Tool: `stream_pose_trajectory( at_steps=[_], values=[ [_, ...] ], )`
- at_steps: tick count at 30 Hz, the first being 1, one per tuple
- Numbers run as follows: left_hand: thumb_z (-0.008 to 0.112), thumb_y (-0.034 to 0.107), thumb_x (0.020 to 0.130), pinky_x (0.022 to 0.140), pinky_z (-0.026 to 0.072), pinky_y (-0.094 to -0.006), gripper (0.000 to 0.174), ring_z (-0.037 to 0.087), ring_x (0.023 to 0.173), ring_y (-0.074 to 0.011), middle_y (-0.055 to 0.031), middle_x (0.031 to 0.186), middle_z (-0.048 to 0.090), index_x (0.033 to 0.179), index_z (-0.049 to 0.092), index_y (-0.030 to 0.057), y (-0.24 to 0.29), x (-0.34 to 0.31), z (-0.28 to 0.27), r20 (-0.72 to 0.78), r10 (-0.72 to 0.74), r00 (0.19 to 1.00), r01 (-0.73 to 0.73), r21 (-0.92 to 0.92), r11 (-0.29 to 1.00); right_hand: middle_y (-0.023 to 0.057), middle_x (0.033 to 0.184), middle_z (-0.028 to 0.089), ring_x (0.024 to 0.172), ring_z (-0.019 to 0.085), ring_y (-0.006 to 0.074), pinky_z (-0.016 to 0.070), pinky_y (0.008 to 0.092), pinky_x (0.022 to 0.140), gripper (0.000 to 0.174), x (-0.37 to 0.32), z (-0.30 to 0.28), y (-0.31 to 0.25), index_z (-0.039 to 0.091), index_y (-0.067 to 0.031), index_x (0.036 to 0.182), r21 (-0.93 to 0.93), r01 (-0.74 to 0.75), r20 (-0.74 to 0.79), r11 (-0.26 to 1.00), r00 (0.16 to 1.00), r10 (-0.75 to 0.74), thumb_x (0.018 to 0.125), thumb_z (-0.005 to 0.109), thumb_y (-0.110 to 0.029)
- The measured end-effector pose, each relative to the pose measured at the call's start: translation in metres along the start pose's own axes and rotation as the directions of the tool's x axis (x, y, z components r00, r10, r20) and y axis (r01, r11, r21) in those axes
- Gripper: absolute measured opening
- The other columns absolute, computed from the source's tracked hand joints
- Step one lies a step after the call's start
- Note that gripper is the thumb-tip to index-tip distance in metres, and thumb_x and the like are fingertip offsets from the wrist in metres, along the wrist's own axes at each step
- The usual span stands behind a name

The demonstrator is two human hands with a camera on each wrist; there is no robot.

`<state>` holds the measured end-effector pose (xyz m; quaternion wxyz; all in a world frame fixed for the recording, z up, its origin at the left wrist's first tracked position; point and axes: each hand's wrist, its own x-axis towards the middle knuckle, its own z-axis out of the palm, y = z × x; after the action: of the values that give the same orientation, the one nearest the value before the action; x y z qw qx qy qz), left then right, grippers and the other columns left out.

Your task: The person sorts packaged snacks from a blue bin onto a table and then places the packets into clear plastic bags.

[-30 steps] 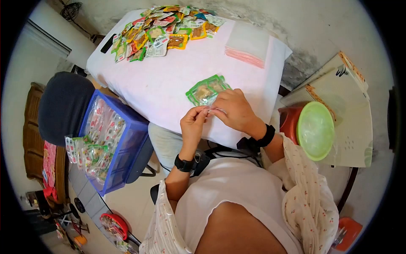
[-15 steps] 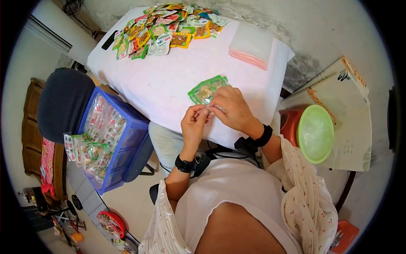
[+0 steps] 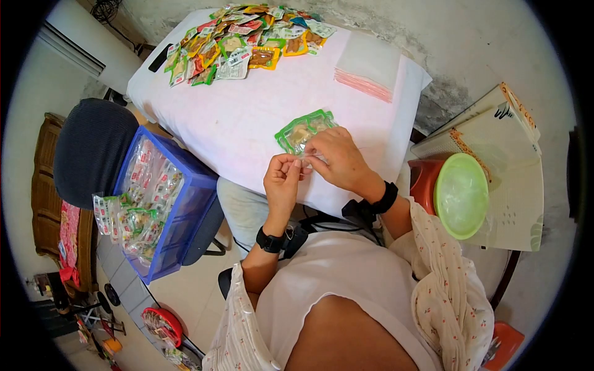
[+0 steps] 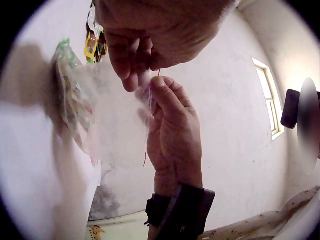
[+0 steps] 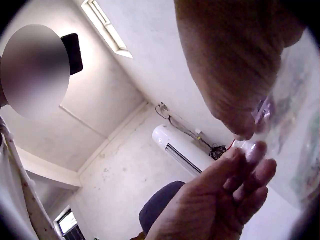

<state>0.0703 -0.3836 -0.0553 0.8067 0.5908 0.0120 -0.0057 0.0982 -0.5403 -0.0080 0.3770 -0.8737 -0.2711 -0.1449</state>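
A clear plastic bag (image 3: 301, 147) with green-edged food packets (image 3: 302, 132) inside lies near the table's front edge. Its mouth, with a thin red line along it, is pinched between thumb and fingers of both hands. My left hand (image 3: 283, 180) holds it from the left, and my right hand (image 3: 342, 159) grips it just beside, the fingertips almost meeting. From the left wrist view, the filled bag (image 4: 75, 97) shows to the left of the right hand (image 4: 175, 120). The right wrist view has the left hand (image 5: 220, 192) below, fingers curled at the clear plastic.
A heap of colourful food packets (image 3: 244, 43) covers the table's back left, near a black phone (image 3: 160, 59). Clear bags with pink edges (image 3: 368, 65) are stacked at the back right. On the left stands a blue crate (image 3: 195, 185) of filled bags; a green basin (image 3: 461, 196) is at right.
The head view has shifted slightly. Both hands stay at the bag's mouth, with only small movements of the fingers.
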Motion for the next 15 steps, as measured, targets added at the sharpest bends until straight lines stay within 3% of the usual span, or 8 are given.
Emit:
stream_pose_trajectory(
  at_steps=[4, 6, 15],
  values=[
    [0.054, 0.006, 0.094, 0.063, 0.0474, -0.0199, 0.008, 0.065, 0.074, -0.0100, -0.0051, 0.085, 0.066, 0.101, 0.055, 0.0023, -0.0018, 0.0001, -0.0003, 0.007, 0.015, 1.000, -0.015, -0.002, 1.000, 0.0058, 0.079, 0.057, 0.084, 0.055, 0.0256, 0.0368, 0.0375, 0.084, 0.011, 0.0021, 0.0003, -0.0025, 0.060, -0.0088, 0.084, 0.022, -0.004, -0.005, 1.000, 1.000, 0.004, 0.075, 0.067, -0.010],
    [0.054, 0.006, 0.094, 0.063, 0.0474, -0.0199, 0.008, 0.064, 0.073, -0.0098, -0.0052, 0.085, 0.066, 0.101, 0.055, 0.0023, -0.0016, 0.0002, -0.0002, 0.008, 0.016, 1.000, -0.016, -0.006, 1.000, 0.0063, 0.081, 0.059, 0.084, 0.055, 0.0253, 0.0357, 0.0385, 0.082, 0.008, 0.0038, 0.0008, -0.0007, 0.062, -0.0087, 0.081, 0.004, 0.072, 0.018, 0.997, 0.997, -0.072, 0.076, 0.064, -0.015],
    [0.055, 0.006, 0.094, 0.062, 0.0477, -0.0202, 0.008, 0.064, 0.072, -0.0089, -0.0050, 0.084, 0.066, 0.101, 0.055, 0.0019, 0.0007, 0.0005, -0.0010, 0.012, 0.026, 1.000, -0.026, 0.013, 1.000, 0.0067, 0.080, 0.059, 0.085, 0.056, 0.0256, 0.0360, 0.0386, 0.081, 0.008, 0.0062, 0.0032, -0.0002, 0.062, -0.0078, 0.077, 0.010, 0.050, 0.055, 0.999, 0.997, -0.050, 0.076, 0.064, -0.016]
  ],
)
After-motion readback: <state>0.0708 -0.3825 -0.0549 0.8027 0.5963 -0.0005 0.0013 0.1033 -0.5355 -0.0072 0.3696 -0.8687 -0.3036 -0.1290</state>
